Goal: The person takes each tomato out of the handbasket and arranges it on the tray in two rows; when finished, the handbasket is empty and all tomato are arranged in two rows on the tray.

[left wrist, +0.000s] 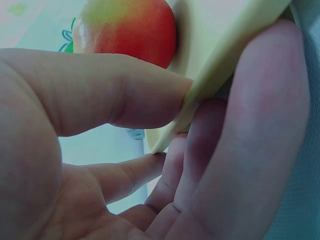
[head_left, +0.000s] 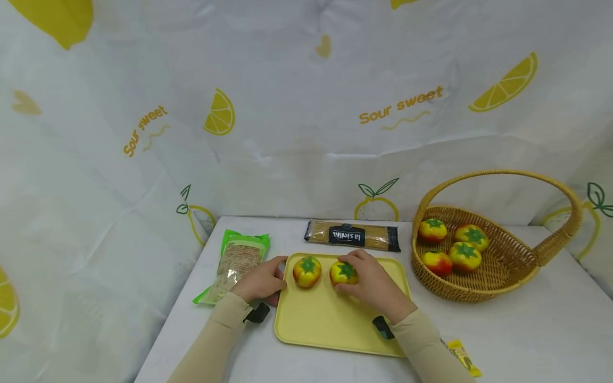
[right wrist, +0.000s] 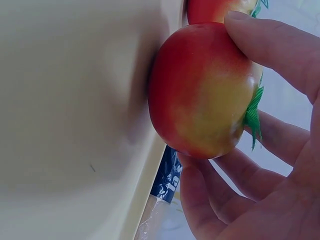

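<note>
Bench (head_left: 527, 330) carried the yellow tray (head_left: 330, 324); left hand (head_left: 261, 283) pinched the tray's left rim, thumb above, fingers (left wrist: 200, 150) below; right hand (head_left: 371, 284) curled its fingers (right wrist: 270, 42) around the right tomato (head_left: 342, 272), directly under the palm, beside the left tomato (head_left: 307, 271).

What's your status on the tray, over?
Right hand grips a tomato on the yellow tray. Left hand pinches the tray's left edge. Second tomato sits beside the held one, apart.
</note>
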`<state>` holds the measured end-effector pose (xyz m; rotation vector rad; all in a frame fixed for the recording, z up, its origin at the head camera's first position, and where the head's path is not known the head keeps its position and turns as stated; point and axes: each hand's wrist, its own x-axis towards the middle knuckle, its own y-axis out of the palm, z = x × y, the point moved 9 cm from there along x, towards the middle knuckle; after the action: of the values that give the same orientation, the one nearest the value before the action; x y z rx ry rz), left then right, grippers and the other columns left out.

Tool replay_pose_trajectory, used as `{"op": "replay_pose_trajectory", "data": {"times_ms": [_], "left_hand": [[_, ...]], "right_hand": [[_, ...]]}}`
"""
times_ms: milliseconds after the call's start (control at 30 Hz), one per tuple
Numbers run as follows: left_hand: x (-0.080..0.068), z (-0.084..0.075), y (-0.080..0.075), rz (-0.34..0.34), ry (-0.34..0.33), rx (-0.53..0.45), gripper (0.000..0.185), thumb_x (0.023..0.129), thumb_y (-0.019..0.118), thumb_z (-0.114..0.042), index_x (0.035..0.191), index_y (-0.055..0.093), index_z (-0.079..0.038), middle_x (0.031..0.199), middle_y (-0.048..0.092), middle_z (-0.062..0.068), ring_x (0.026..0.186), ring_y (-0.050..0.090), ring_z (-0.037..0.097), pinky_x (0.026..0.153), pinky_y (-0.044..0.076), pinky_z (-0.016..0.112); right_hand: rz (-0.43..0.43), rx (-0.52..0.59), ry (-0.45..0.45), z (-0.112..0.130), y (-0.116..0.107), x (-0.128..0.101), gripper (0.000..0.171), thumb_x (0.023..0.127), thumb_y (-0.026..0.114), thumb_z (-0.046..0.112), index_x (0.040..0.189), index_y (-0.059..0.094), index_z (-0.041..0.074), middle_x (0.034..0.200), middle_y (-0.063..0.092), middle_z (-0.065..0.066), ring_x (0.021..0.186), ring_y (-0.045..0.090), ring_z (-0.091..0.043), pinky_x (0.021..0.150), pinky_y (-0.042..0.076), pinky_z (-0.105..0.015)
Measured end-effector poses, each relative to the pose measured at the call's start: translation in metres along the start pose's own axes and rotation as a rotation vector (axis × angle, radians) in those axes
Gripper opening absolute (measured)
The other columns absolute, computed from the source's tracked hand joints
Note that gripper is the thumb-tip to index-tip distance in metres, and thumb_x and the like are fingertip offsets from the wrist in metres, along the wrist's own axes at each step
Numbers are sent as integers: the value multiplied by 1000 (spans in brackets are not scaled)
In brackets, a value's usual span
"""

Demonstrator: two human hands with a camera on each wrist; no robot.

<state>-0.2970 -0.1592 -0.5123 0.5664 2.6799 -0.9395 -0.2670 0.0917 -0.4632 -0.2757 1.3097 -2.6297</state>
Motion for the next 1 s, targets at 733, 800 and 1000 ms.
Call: {"op": "replay_pose_trajectory", "data": {"times_ms": [733,800,1000], "left_hand": [[1,2,1,4,-7,-12,74,93,69,-7,163,45,-15,108,61,11,68,68,22,55,65,34],[1,2,0,4,-9,-10,74,93,69,-7,163,45,-15,108,61,11,68,68,21,55,65,34],[2,2,-1,6,-21,-2,74,93,69,-8,163,46,-16,109,62,11,69,69,22,56,66,34]], "right_hand": [[3,-13,-12,2,-3,-2,68,88,91,32,146,64,9,146,61,-12,136,61,-36,117,53,-58],[6,-15,-12,3,-4,-2,69,88,91,32,147,64,9,147,61,-13,136,60,-37,117,53,-59],[14,-24,12,2,-8,-1,70,88,91,33,149,63,11,152,59,-16,140,58,-40,118,51,-61]]}}
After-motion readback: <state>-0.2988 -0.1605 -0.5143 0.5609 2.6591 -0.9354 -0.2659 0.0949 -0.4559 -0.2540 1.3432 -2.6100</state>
